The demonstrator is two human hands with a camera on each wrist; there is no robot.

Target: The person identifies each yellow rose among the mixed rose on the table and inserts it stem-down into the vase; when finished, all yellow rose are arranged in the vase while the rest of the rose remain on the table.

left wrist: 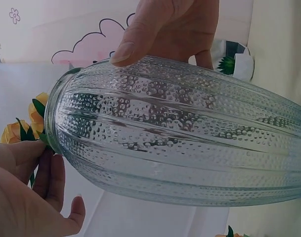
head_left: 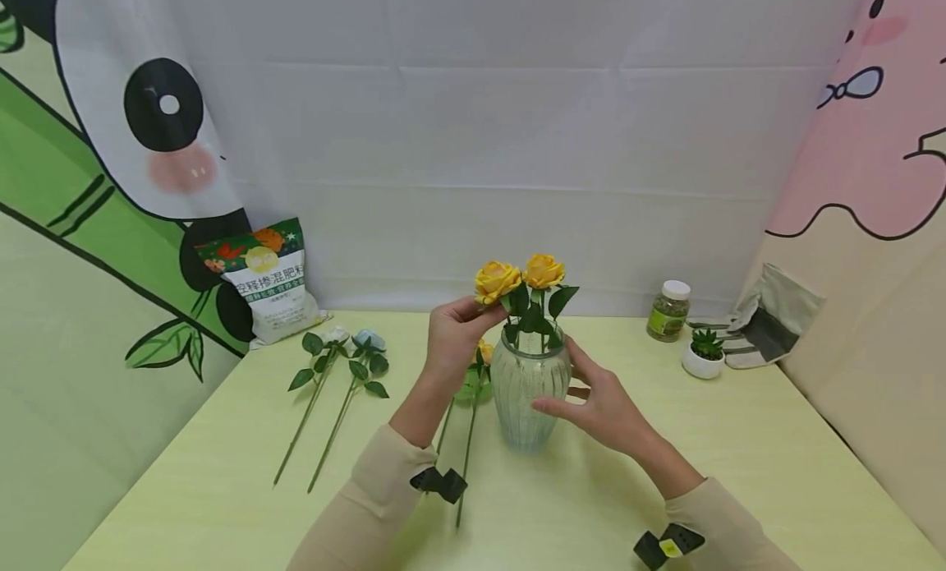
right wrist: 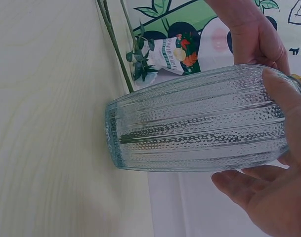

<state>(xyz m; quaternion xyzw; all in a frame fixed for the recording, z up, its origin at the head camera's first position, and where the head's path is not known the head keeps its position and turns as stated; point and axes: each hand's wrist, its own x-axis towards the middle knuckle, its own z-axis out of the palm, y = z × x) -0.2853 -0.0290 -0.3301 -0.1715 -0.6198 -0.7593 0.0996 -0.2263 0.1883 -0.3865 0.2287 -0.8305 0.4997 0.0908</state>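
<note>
A ribbed clear glass vase (head_left: pixel 528 390) stands upright on the table with two yellow roses in its mouth. My left hand (head_left: pixel 460 341) pinches the left yellow rose (head_left: pixel 498 282) just below its bloom, at the vase rim. Beside it, the right yellow rose (head_left: pixel 544 271) stands in the vase untouched. The right hand (head_left: pixel 602 398) holds the vase from the right, thumb in front and fingers toward the back. Behind the left hand, another yellow rose (head_left: pixel 484 352) lies on the table, partly hidden; two stems (head_left: pixel 469 456) run toward the front edge.
A white rose (head_left: pixel 336 335) and a pale blue rose (head_left: pixel 369 339) lie on the left. Behind them leans a fertilizer bag (head_left: pixel 273 283). At the right stand a lidded jar (head_left: pixel 668 312), a small potted succulent (head_left: pixel 704 357) and a grey pouch (head_left: pixel 772 316) with metal tools.
</note>
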